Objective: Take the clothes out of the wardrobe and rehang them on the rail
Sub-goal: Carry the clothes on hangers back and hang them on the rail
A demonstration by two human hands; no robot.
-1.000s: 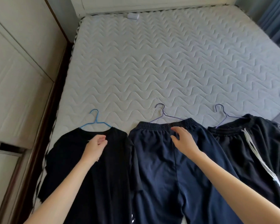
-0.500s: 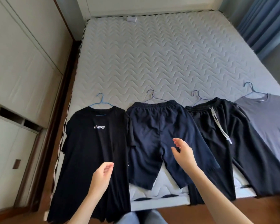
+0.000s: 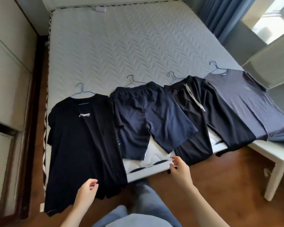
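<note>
Compared with one second ago, both hands have come off the clothing: the left hand [image 3: 86, 192] was then at the collar of the black T-shirt [image 3: 82, 141] and the right hand [image 3: 179, 169] at the waistband of the navy shorts [image 3: 147, 117]; both now sit back at the foot of the bed [image 3: 121, 46]. The view has drawn back as well, so the whole row and a white desk [image 3: 272, 154] at the bed's right corner are now visible. The garments themselves have not shifted. Left-hand fingers [image 3: 93, 185] are loosely curled and released, grasping nothing; they appear in front of the T-shirt's lower hem, but contact cannot be established. Right-hand fingers [image 3: 175, 162] are likewise slack and hold nothing, hovering off the mattress edge between the shorts and the black drawstring trousers [image 3: 203, 115]. Four garments lie flat side by side across the bed's width: black T-shirt at left, navy shorts, black trousers, then a grey T-shirt [image 3: 246, 102] at right. Each has its long axis running head to foot of the bed. The hooks of the blue hanger [image 3: 81, 92] and the three other hangers [image 3: 133, 80] point toward the headboard. Hems and trouser legs point toward the person, and the black T-shirt and trousers hang over the foot edge. The wardrobe [image 3: 7, 63] stands along the left wall.
</note>
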